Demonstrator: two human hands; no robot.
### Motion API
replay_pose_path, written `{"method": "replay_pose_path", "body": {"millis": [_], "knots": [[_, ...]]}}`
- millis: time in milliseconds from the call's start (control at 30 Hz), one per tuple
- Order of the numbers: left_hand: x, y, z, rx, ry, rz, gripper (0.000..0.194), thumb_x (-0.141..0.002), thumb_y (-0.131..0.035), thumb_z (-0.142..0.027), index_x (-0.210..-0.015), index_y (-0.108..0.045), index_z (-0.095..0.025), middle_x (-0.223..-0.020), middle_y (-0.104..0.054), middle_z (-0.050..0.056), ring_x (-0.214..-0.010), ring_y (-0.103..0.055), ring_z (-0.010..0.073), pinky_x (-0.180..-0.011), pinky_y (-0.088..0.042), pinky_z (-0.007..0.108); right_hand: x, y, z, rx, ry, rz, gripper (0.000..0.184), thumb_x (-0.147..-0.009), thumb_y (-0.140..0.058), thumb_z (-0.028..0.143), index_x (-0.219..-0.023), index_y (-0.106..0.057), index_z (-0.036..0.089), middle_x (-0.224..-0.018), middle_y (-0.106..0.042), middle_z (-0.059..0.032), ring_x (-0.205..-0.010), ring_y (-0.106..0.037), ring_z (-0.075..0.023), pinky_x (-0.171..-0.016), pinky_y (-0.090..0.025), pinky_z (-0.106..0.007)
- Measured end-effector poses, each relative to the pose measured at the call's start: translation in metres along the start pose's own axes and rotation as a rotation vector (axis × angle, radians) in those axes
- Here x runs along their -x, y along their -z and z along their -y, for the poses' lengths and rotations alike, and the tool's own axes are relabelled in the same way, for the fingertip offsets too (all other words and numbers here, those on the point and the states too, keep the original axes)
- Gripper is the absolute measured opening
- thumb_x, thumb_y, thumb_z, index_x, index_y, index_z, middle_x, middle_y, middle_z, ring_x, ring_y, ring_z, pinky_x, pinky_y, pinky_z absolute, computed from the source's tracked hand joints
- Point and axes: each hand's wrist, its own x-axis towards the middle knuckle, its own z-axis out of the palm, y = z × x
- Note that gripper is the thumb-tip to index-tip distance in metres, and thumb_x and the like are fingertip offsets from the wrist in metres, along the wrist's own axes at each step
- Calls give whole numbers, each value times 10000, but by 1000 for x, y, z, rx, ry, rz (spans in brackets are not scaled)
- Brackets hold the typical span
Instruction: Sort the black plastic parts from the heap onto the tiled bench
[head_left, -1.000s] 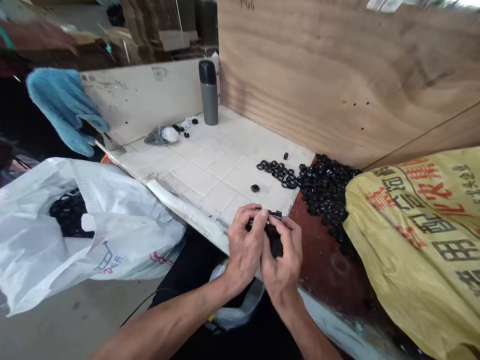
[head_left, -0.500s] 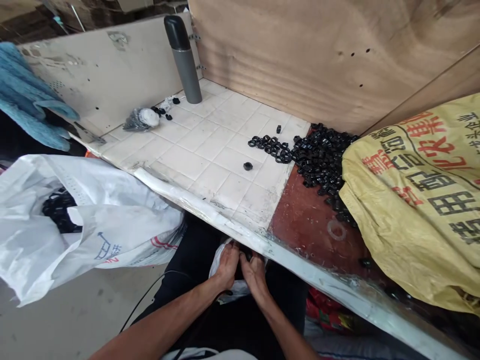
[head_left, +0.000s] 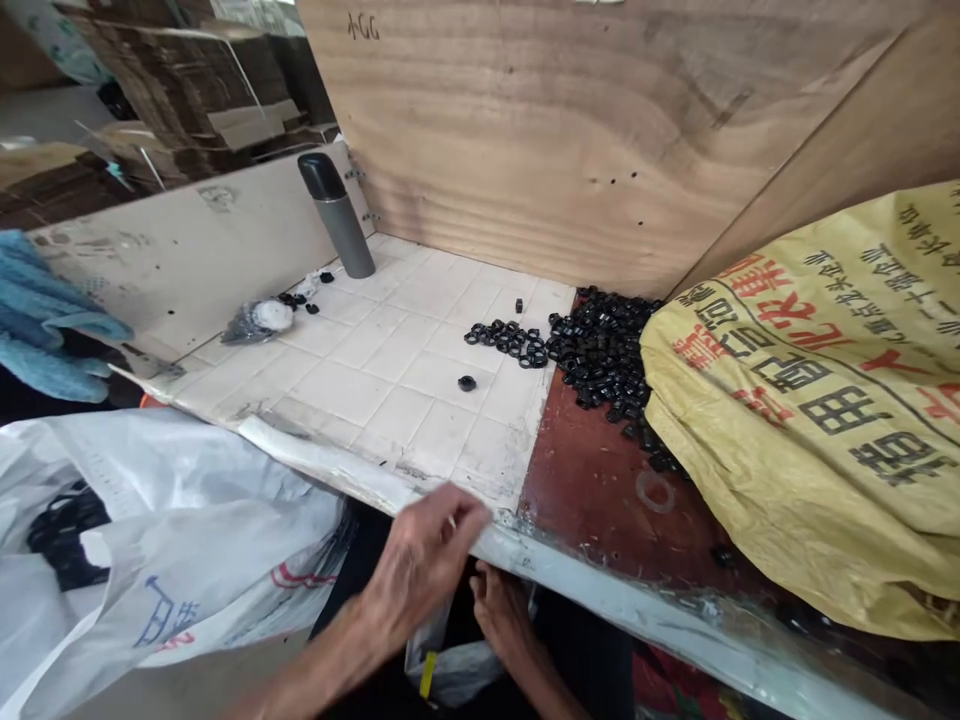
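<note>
My left hand [head_left: 431, 540] is raised over the table's front edge, its fingers bent, with a gap between thumb and forefinger. Nothing shows in it. The nearest loose part is a single small black plastic ring [head_left: 466, 383] lying on the tiles beyond. Lower down, just below the edge, my right hand [head_left: 501, 608] has its fingers drawn together. What they hold, if anything, is hidden. Beside that hand, between my legs, is a whitish plastic bag [head_left: 469, 670] with a yellow strip. Many more black rings [head_left: 607, 350] are heaped at the mouth of a yellow sack.
The yellow sack [head_left: 810, 400] covers the table's right side. A grey flask [head_left: 341, 225] stands at the back left, near a small bag of parts [head_left: 259, 320]. A white sack [head_left: 225, 530] with black pieces sits left, below a blue cloth [head_left: 56, 315]. Wooden panels [head_left: 510, 140] close the back.
My left hand has risen from beside the right hand to above the table edge. My right hand stays low. The view has tilted up, bringing stacked cardboard into sight.
</note>
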Motion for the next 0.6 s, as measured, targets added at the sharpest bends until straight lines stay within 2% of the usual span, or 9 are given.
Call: {"method": "replay_pose_path", "body": {"millis": [67,133,200,267,367,467,533,600], "knots": [[-49,6,9,-189,-69,-195,220,-916,-592,-385,-1019,-659,-202,-902,-670,47,-708,-643,179,-709,-534,324,12,7,19,-30,87,71,165,-855,-571,172,-910,-722,205,-823,-694,-54,-798,-693,-231,-715,-531,-295],[-100,7,25,-377,-131,-333,333,-892,-630,-388,-1173,-635,-209,-1135,-629,112,-802,-659,216,-750,-557,374,26,22,40,-132,241,153,177,-849,-593,190,-958,-725,232,-877,-689,-29,-766,-681,-175,-666,-523,-229],[-141,10,39,-539,-273,-350,357,-874,-652,-400,-1195,-643,-244,-1280,-591,127,-1053,-621,297,-870,-549,433,39,46,60,-211,374,167,149,-854,-613,204,-937,-732,236,-830,-675,-10,-704,-664,-137,-620,-507,-190],[-163,16,50,-604,-402,-254,259,-909,-594,-356,-1132,-666,-247,-1203,-650,104,-1130,-588,298,-946,-526,426,44,77,76,-233,483,88,138,-886,-602,220,-938,-729,240,-818,-673,-9,-705,-660,-135,-630,-514,-194],[-156,34,62,-703,-406,-201,175,-915,-503,-269,-956,-669,-231,-967,-698,85,-981,-630,276,-879,-540,407,37,135,88,-207,557,-62,160,-947,-553,218,-1013,-694,256,-873,-687,-18,-767,-667,-151,-702,-541,-230],[-124,58,74,-873,-402,-246,85,-796,-545,-206,-825,-622,-230,-890,-676,101,-994,-613,341,-895,-516,510,16,194,75,-36,440,-381,174,-989,-497,255,-1043,-662,238,-957,-669,-60,-884,-650,-196,-784,-545,-303],[-107,67,79,-921,-439,-361,128,-760,-569,-207,-874,-623,-232,-1042,-667,136,-1189,-527,412,-1003,-432,624,-1,224,56,201,353,-642,212,-979,-517,338,-1083,-645,206,-1049,-639,-114,-969,-616,-256,-853,-530,-398],[-106,64,77,-862,-469,-435,205,-797,-583,-240,-997,-621,-219,-1211,-614,154,-1297,-454,411,-1056,-404,617,-16,242,35,441,272,-770,357,-958,-520,429,-1175,-607,160,-1117,-603,-171,-1018,-571,-320,-895,-497,-499]]}}
